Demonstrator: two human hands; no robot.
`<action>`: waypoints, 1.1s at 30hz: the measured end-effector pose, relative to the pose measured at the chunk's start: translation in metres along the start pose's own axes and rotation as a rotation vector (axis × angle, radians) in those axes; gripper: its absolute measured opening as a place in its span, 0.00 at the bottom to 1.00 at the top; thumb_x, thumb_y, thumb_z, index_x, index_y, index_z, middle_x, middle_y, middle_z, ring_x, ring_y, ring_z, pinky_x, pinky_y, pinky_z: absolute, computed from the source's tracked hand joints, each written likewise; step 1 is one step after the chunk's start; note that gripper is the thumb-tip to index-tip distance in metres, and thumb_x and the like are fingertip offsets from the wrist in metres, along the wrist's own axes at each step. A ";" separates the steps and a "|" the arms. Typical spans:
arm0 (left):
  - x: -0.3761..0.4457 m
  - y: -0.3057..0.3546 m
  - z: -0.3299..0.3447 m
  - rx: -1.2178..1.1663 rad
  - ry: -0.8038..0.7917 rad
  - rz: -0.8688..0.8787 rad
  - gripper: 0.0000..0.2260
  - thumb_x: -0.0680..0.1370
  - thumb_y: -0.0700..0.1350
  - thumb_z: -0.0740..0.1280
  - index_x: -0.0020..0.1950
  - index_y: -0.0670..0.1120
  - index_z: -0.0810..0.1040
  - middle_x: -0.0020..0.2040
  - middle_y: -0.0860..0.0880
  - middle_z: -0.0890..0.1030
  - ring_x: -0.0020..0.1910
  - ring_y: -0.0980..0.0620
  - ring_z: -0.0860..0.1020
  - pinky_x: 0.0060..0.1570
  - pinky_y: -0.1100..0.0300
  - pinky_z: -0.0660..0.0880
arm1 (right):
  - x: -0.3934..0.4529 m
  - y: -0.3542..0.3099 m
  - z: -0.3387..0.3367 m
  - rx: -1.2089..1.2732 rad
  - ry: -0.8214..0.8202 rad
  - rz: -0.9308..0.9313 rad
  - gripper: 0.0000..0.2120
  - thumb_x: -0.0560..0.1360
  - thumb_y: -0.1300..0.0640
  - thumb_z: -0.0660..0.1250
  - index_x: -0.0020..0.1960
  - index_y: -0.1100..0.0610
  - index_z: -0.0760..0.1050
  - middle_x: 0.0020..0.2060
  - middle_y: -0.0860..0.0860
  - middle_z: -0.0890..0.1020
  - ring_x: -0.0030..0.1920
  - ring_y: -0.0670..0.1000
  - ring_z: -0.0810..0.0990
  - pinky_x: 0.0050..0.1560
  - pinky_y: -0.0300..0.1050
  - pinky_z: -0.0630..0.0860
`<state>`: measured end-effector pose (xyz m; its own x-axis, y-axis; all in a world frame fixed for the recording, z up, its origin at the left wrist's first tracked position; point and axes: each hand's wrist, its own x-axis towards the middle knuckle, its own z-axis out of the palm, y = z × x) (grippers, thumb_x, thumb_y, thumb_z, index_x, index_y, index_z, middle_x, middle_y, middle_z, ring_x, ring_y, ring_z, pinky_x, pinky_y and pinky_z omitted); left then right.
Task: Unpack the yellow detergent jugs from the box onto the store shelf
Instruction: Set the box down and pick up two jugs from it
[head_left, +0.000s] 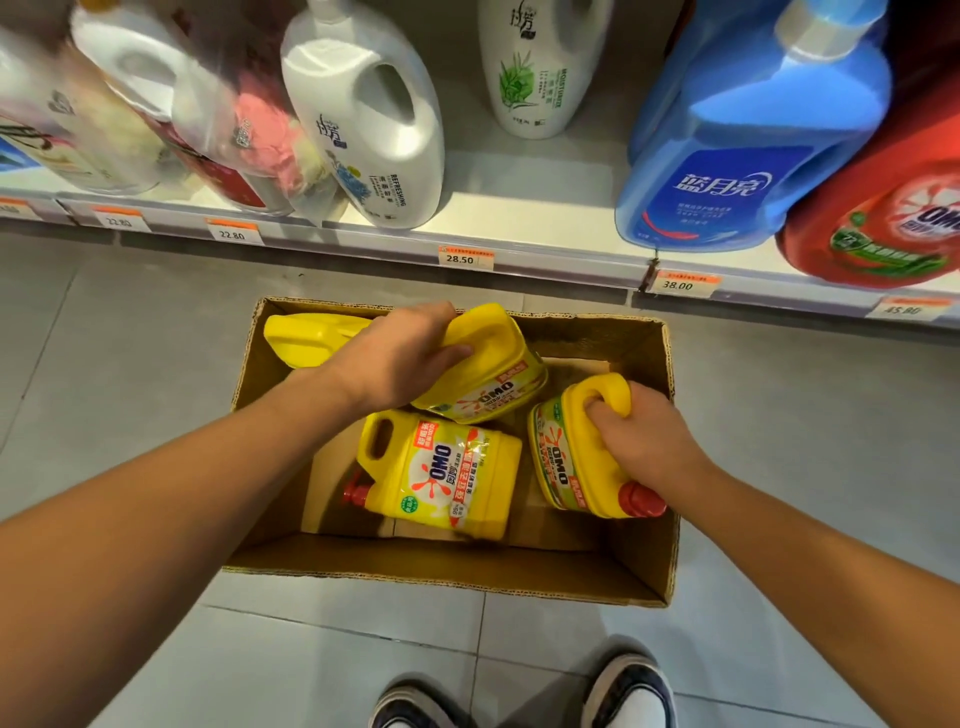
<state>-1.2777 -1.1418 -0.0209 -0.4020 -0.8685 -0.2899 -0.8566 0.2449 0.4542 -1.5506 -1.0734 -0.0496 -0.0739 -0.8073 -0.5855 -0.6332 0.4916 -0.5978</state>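
Observation:
An open cardboard box (452, 569) stands on the floor in front of the shelf (530, 208). Inside it are several yellow detergent jugs with red caps. My left hand (402, 356) is closed around the handle of one jug (493, 369) at the box's far middle. My right hand (644, 434) grips the handle of another jug (576, 457) at the right side. A third jug (441, 478) lies flat on the box's bottom, label up. A fourth jug (306, 338) lies in the far left corner, partly hidden by my left hand.
On the shelf stand white jugs (363, 114), a white bottle (535, 67), a blue jug (748, 135) and a red jug (883, 208); bare shelf shows between white and blue. Price tags line the shelf edge. My shoes (628, 691) stand on grey floor tiles.

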 end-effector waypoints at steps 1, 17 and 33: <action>-0.003 -0.001 -0.003 -0.009 0.007 0.004 0.12 0.82 0.52 0.65 0.59 0.45 0.76 0.51 0.44 0.82 0.44 0.46 0.77 0.41 0.57 0.70 | 0.000 -0.001 -0.001 0.005 -0.001 0.015 0.09 0.84 0.47 0.62 0.60 0.50 0.76 0.50 0.49 0.79 0.51 0.52 0.77 0.52 0.50 0.74; -0.090 0.036 -0.050 0.254 0.155 0.330 0.13 0.75 0.44 0.59 0.54 0.49 0.81 0.56 0.53 0.81 0.61 0.46 0.72 0.56 0.53 0.63 | -0.023 -0.027 -0.004 -0.092 -0.094 0.104 0.31 0.73 0.39 0.74 0.69 0.54 0.70 0.57 0.51 0.79 0.57 0.54 0.80 0.48 0.47 0.80; -0.138 0.047 -0.082 0.127 -0.072 0.479 0.18 0.68 0.43 0.81 0.52 0.54 0.78 0.65 0.47 0.64 0.65 0.44 0.67 0.52 0.53 0.80 | -0.034 -0.110 0.014 -0.073 -0.835 -0.354 0.52 0.70 0.58 0.80 0.80 0.36 0.49 0.68 0.42 0.75 0.67 0.49 0.76 0.66 0.46 0.76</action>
<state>-1.2358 -1.0458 0.1092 -0.7773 -0.6149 -0.1329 -0.6010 0.6634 0.4459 -1.4682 -1.0952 0.0285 0.6984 -0.3938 -0.5976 -0.5619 0.2154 -0.7987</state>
